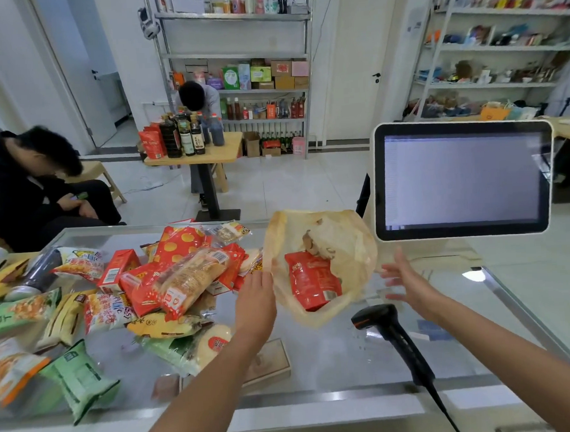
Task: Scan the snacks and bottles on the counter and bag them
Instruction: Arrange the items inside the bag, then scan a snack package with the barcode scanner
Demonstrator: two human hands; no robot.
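Note:
A translucent yellowish plastic bag [347,242] lies open on the glass counter [334,355], with a red snack packet [310,280] and a brownish item inside. My left hand [256,300] grips the bag's left edge. Just right of the bag hovers my right hand [409,280], fingers spread, blurred, holding nothing. A heap of snack packets [181,274] covers the counter's left half, among them red, yellow and green bags and a dark bottle [40,271] on its side. The black handheld scanner [387,326] lies on the counter between my arms.
A white-framed register screen [463,178] stands at the right rear of the counter. A small wooden box [271,365] sits under my left forearm. Beyond the counter a person sits at left, another stands at a table of bottles, and shelves line the back wall.

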